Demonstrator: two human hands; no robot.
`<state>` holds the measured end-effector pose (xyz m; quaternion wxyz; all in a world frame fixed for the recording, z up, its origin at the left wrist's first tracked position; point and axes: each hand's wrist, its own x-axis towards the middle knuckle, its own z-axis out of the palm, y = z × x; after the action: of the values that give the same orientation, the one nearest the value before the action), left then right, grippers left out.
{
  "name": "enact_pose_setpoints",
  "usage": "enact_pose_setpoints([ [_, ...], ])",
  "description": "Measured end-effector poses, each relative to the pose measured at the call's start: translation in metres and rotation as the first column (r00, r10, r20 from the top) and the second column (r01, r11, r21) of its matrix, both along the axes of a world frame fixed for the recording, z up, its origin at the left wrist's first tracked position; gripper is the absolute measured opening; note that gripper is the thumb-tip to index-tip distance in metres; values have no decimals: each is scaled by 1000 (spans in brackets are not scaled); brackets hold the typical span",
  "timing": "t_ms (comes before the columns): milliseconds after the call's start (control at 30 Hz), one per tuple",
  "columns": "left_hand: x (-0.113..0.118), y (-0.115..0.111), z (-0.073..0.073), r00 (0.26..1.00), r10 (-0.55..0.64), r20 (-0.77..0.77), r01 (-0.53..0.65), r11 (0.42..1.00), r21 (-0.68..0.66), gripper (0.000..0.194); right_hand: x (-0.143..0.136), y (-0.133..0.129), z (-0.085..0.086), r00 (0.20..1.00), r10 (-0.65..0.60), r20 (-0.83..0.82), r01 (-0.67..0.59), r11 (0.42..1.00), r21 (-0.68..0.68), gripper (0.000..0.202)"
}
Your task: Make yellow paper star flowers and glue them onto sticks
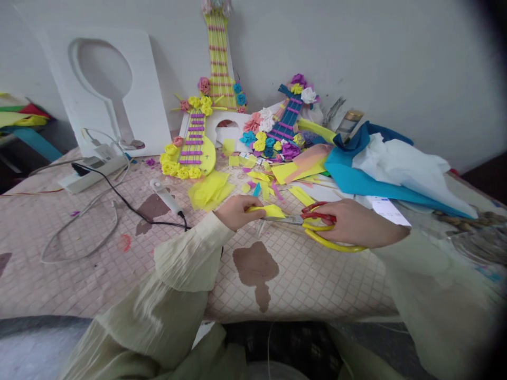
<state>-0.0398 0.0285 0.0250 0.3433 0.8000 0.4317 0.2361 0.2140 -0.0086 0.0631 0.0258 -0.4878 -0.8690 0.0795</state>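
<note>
My left hand (pixel 238 212) pinches a small folded piece of yellow crepe paper (pixel 272 211) above the table. My right hand (pixel 352 224) is closed round the red and yellow handles of a pair of scissors (pixel 312 216). The blades point left and meet the lower edge of the paper; whether they are parted I cannot tell. Sheer yellow pieces (pixel 210 191) lie just beyond my left hand. Yellow, purple and blue scraps (pixel 261 179) are scattered past the scissors.
Flower-trimmed model instruments, one yellow (pixel 204 150) and one blue (pixel 285 124), stand at the back. A glue gun (pixel 165 196) with a black cord lies left, near a power strip (pixel 93 171). Blue sheets (pixel 348 171) and white sheets (pixel 404 158) are heaped right. A white cut-out board (pixel 144 89) leans on the wall.
</note>
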Motion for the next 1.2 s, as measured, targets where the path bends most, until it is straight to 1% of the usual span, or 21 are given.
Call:
enact_pose_setpoints([
  [200,-1,3,-8,994,-46,100,48,999,-14,21,0,-2,3,999,-28,27,29,999,-35,30],
  [367,1,4,-11,978,12,210,-5,1000,-30,23,3,-6,4,996,-89,13,89,996,-29,30],
  [500,3,5,-16,973,41,226,-24,997,-80,23,19,-13,-1,985,-171,-17,171,985,-32,32],
  [567,4,7,-19,972,63,225,-42,995,-95,22,35,-18,-6,966,-257,-19,256,966,-49,35],
  [633,3,9,-20,969,91,230,-73,994,-88,22,53,-26,-12,923,-385,6,385,923,-12,40],
  [667,3,9,-21,966,106,236,-90,993,-78,22,62,-31,-15,881,-473,23,472,881,37,43],
  [700,3,10,-20,962,120,244,-107,992,-67,22,72,-36,-18,825,-564,39,560,825,82,46],
  [733,3,10,-20,959,131,251,-120,991,-57,22,80,-42,-21,787,-614,57,609,789,84,48],
  [833,4,9,-18,955,145,259,-139,989,-43,22,101,-60,-28,737,-672,73,668,741,69,58],
  [867,4,9,-18,955,147,256,-141,989,-41,22,105,-65,-31,716,-693,84,691,721,62,59],
  [933,5,8,-17,957,146,251,-141,989,-37,22,109,-74,-38,685,-725,75,726,688,17,51],
  [1000,5,7,-17,957,144,253,-140,990,-36,22,109,-79,-50,679,-734,29,734,679,-10,38],
  [1067,6,6,-16,952,144,269,-135,990,-52,22,104,-80,-64,686,-727,-19,727,685,42,32],
  [1133,6,6,-16,942,148,301,-126,988,-89,22,98,-79,-78,619,-784,-46,772,597,220,37],
  [1200,6,6,-15,931,154,330,-122,986,-116,23,95,-76,-88,562,-825,-58,794,519,318,42],
])
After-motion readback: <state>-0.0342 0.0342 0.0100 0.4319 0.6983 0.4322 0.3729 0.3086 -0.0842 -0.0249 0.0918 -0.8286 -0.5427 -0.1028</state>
